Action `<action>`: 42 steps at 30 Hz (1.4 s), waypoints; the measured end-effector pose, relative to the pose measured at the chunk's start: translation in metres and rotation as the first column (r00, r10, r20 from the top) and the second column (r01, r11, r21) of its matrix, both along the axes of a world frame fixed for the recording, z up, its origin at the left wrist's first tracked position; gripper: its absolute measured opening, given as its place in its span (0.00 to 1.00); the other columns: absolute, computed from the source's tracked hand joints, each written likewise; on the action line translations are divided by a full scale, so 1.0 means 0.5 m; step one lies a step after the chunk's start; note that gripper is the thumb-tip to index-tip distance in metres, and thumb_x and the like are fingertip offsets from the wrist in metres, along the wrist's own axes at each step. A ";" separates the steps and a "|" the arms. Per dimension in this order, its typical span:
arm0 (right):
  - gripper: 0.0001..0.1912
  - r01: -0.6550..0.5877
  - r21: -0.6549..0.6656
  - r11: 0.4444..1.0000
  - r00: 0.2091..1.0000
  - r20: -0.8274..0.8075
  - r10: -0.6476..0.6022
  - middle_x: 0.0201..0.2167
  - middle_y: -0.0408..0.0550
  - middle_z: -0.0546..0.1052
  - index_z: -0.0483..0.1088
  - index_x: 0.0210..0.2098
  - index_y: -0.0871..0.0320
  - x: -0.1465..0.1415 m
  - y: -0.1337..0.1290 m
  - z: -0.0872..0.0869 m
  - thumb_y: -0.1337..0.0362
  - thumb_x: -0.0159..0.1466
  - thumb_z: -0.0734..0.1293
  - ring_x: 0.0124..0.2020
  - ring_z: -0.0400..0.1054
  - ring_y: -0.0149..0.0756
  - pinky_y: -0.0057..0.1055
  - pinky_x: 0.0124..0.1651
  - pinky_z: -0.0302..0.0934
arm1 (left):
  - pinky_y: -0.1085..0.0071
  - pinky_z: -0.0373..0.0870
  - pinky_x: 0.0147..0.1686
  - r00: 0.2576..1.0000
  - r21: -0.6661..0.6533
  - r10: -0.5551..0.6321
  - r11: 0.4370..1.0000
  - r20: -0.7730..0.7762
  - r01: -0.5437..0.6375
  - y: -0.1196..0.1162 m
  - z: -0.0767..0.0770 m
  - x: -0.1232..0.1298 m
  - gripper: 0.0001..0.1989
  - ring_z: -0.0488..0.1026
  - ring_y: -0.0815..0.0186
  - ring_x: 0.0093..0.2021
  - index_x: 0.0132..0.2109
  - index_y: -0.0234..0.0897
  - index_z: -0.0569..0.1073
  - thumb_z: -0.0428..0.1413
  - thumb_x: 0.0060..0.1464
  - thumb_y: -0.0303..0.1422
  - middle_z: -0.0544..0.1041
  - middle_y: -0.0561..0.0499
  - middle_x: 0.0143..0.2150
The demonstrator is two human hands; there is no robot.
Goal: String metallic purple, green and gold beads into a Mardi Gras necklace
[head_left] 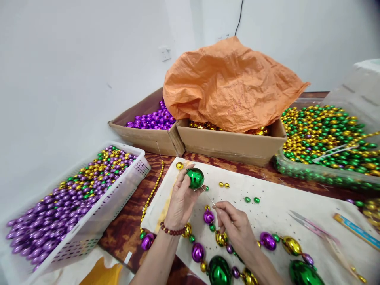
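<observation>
My left hand [180,198], with a dark red bead bracelet at the wrist, holds a large shiny green ball [196,178] between thumb and fingers. A thin needle [209,196] is pinched in my right hand [231,221], its far end at the ball's lower right side. Below and around my hands lies a string of purple, gold and green beads [198,252] on the white cloth [267,202]. Small loose gold beads [224,185] and green beads [252,200] rest on the cloth beyond my right hand.
A white basket of mixed beads [118,198] stands left. Behind are cardboard boxes [231,143], one under an orange sack [231,87]. A clear bin of beads [326,170] is at the right, near scissors [311,225] and a blue-labelled cutter [358,231]. A gold bead strand [152,190] lies left.
</observation>
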State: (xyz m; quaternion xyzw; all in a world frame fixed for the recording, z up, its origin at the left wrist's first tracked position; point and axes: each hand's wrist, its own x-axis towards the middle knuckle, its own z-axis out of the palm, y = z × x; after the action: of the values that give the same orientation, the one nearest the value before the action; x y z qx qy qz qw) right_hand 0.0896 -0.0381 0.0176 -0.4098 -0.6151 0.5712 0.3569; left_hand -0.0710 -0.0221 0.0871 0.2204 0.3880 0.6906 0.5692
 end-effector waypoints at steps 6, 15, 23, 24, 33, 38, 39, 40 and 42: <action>0.15 -0.070 0.001 0.998 0.998 0.008 0.070 0.21 0.40 0.67 0.69 0.40 0.58 0.006 0.008 0.014 0.56 0.70 0.56 0.21 0.64 0.29 0.23 0.26 0.60 | 0.64 0.71 0.44 1.000 0.018 0.017 1.000 -0.019 -0.016 0.002 0.005 -0.015 0.18 0.72 0.63 0.44 0.53 0.44 0.72 0.60 0.54 0.37 0.73 0.48 0.49; 0.15 -0.047 0.015 0.999 0.999 -0.026 0.047 0.21 0.40 0.68 0.69 0.40 0.58 -0.014 0.006 0.004 0.56 0.70 0.56 0.19 0.63 0.28 0.23 0.24 0.59 | 0.64 0.71 0.45 0.998 -0.023 -0.060 0.998 -0.017 0.060 -0.010 -0.015 0.001 0.19 0.72 0.63 0.43 0.53 0.44 0.72 0.60 0.55 0.36 0.73 0.48 0.48; 0.14 -0.134 0.003 0.991 0.986 -0.099 0.133 0.29 0.44 0.76 0.67 0.50 0.57 -0.007 0.040 0.033 0.62 0.69 0.57 0.25 0.71 0.31 0.26 0.31 0.63 | 0.66 0.70 0.43 0.995 -0.038 -0.101 0.994 -0.017 0.100 -0.007 -0.030 0.028 0.18 0.72 0.64 0.41 0.53 0.43 0.72 0.58 0.56 0.38 0.74 0.48 0.43; 0.13 -0.137 -0.012 0.990 0.985 -0.111 0.135 0.30 0.44 0.76 0.67 0.49 0.57 -0.005 0.044 0.036 0.63 0.68 0.58 0.26 0.71 0.31 0.26 0.31 0.63 | 0.66 0.70 0.43 0.991 -0.043 -0.123 0.992 -0.045 0.121 -0.003 -0.028 0.025 0.18 0.72 0.64 0.41 0.53 0.42 0.72 0.59 0.55 0.37 0.74 0.48 0.43; 0.10 0.020 -0.223 0.975 0.958 -0.274 -0.083 0.30 0.48 0.79 0.69 0.35 0.60 0.013 0.061 0.018 0.58 0.63 0.64 0.20 0.70 0.29 0.23 0.21 0.54 | 0.70 0.65 0.46 0.681 -0.121 -0.137 0.990 -0.719 0.072 0.012 -0.046 -0.100 0.15 0.71 0.60 0.46 0.49 0.40 0.76 0.58 0.55 0.35 0.75 0.45 0.47; 0.12 0.129 -0.213 0.969 0.969 -0.183 -0.169 0.26 0.49 0.78 0.74 0.33 0.61 0.042 0.066 0.003 0.57 0.60 0.67 0.22 0.69 0.32 0.24 0.19 0.50 | 0.67 0.62 0.42 0.248 -0.258 -0.268 0.963 -0.931 0.073 -0.007 -0.123 -0.142 0.05 0.69 0.60 0.37 0.37 0.41 0.76 0.59 0.50 0.31 0.72 0.48 0.36; 0.12 0.133 -0.209 0.969 0.972 -0.162 -0.169 0.23 0.48 0.77 0.74 0.32 0.61 0.044 0.066 0.000 0.57 0.60 0.67 0.21 0.67 0.32 0.24 0.19 0.51 | 0.66 0.62 0.43 0.225 -0.280 -0.290 0.957 -0.930 0.079 -0.009 -0.133 -0.141 0.06 0.69 0.60 0.38 0.38 0.41 0.75 0.58 0.50 0.30 0.72 0.48 0.37; 0.11 0.131 -0.207 0.970 0.976 -0.145 -0.163 0.21 0.46 0.76 0.75 0.32 0.60 0.046 0.065 -0.002 0.58 0.60 0.67 0.20 0.65 0.31 0.25 0.19 0.50 | 0.66 0.61 0.43 0.234 -0.294 -0.306 0.952 -0.923 0.085 -0.010 -0.142 -0.139 0.07 0.69 0.60 0.38 0.37 0.41 0.75 0.58 0.49 0.29 0.71 0.49 0.37; 0.10 0.119 -0.196 0.973 0.982 -0.123 -0.144 0.18 0.44 0.74 0.75 0.32 0.60 0.045 0.061 -0.005 0.58 0.60 0.67 0.18 0.62 0.30 0.25 0.19 0.50 | 0.66 0.62 0.43 0.308 -0.306 -0.323 0.946 -0.895 0.103 -0.008 -0.150 -0.135 0.05 0.68 0.60 0.37 0.34 0.41 0.75 0.59 0.45 0.28 0.70 0.49 0.36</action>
State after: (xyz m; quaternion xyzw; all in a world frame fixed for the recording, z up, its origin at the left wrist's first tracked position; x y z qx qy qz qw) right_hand 0.1120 -0.0076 0.0149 -0.4414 -0.5042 0.6283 0.3952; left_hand -0.1383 -0.0261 0.0121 0.5697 0.6748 0.3154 0.3473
